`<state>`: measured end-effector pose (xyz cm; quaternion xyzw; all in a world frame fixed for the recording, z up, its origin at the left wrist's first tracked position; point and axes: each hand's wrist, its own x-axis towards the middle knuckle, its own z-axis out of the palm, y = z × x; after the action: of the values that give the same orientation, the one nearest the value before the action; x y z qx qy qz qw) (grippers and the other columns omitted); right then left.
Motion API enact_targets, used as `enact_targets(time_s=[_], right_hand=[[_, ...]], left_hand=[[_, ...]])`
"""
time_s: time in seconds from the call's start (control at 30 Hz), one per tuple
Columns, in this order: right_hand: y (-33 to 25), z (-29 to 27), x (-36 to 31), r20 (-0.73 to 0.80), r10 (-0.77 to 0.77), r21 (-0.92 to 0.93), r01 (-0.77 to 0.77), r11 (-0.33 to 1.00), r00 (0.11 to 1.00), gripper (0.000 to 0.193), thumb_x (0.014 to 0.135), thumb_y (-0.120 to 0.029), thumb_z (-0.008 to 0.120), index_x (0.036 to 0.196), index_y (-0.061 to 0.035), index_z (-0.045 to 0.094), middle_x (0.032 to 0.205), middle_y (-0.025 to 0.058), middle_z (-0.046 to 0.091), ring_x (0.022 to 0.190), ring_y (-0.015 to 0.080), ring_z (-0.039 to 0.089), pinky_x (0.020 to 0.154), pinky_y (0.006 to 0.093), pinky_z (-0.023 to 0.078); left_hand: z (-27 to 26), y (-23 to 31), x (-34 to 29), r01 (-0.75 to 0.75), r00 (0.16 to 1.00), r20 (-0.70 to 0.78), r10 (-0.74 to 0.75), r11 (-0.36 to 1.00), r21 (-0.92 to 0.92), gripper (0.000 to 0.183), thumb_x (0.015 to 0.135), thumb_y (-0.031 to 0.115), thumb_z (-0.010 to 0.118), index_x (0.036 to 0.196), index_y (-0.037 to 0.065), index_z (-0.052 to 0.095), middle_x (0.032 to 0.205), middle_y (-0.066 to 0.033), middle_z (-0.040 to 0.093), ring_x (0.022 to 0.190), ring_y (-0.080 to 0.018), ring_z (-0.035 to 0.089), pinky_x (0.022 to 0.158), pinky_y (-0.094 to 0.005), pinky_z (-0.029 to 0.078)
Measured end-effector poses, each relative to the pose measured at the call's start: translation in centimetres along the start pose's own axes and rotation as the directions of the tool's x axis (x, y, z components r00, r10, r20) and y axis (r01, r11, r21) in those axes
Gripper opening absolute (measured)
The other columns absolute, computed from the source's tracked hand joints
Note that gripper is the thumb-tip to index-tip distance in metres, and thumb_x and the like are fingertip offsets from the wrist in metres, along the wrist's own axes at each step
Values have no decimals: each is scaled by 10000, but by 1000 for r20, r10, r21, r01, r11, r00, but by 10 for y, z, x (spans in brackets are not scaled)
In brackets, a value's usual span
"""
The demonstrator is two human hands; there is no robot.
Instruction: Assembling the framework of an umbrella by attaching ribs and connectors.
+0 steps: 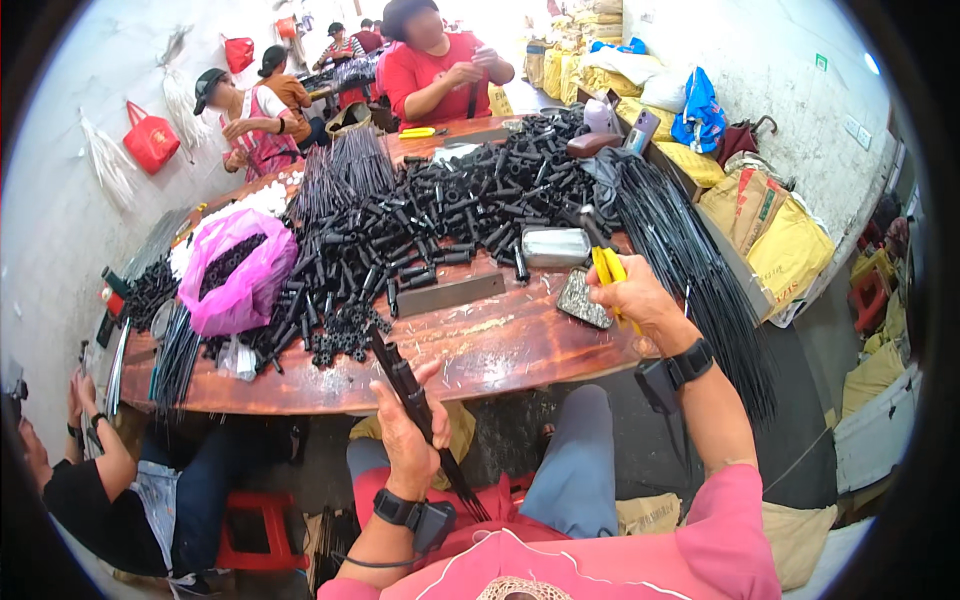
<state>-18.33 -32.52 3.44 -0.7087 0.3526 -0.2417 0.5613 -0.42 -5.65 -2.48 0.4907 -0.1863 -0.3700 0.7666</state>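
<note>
My left hand (408, 448) is closed around black rods with black plastic sleeves (402, 380) on them, held slanting over my lap in front of the table edge. Yellow-handled pliers (608, 268) are in my right hand (645, 302), their jaws pointing away over the table's right part. Close beside that hand lies a small tray of metal pins (583, 298). Behind it sits a silver tin (556, 247). A flat metal bar (450, 295) lies on the wooden table (490, 345), in front of a big heap of black plastic tubes (450, 200). Loose pins are scattered nearby.
Long black rods (690, 270) overhang the table's right side; another bundle (345, 165) lies at the back. A pink plastic bag (230, 280) with black parts stands left. Co-workers sit to the left and opposite (430, 80). Yellow sacks (790, 240) fill the right; a red stool (262, 530) stands lower left.
</note>
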Motion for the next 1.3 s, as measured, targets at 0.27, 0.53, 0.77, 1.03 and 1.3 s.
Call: enact_targets(time_s=[0.27,0.53,0.77,1.03,1.3], right_hand=[[-32,126,-53,116,-228,601,115,791,967,221,796,-71,704,992,0,630,716,29,600,589,111,585,511,248,445],[-16,180,-77,233,-265,756,-3,655,936,236,846,-19,661,1070,38,612,891,105,635,758,185,611,694,325,507],[-20,195,-88,233,-322,743,45,667,918,242,833,-23,685,1060,26,617,913,88,638,763,168,618,671,295,507],[-26,181,-89,170,-365,482,246,841,915,251,811,-79,719,1030,3,627,842,34,651,706,108,613,650,239,499],[-54,151,-67,444,-441,209,389,897,780,258,710,-34,637,956,36,663,786,18,612,743,82,549,667,246,460]], left_hand=[[-1,9,1,-198,977,61,203,977,-83,717,972,625,336,1278,4,524,544,6,426,421,-74,354,399,-219,272],[-10,14,-20,-230,970,59,235,970,-74,458,845,123,733,1246,-20,564,572,49,489,433,-18,395,401,-193,274],[-14,17,-31,-243,970,6,243,969,-54,432,850,123,734,1219,-38,579,589,50,519,439,-14,407,400,-194,279],[-16,17,-26,-206,976,71,205,978,15,441,915,162,656,1282,-36,515,577,37,424,451,-44,366,434,-213,295],[-12,18,-24,-118,975,171,140,985,-128,516,822,57,718,1278,-72,514,579,37,510,425,-35,411,401,-200,317]])
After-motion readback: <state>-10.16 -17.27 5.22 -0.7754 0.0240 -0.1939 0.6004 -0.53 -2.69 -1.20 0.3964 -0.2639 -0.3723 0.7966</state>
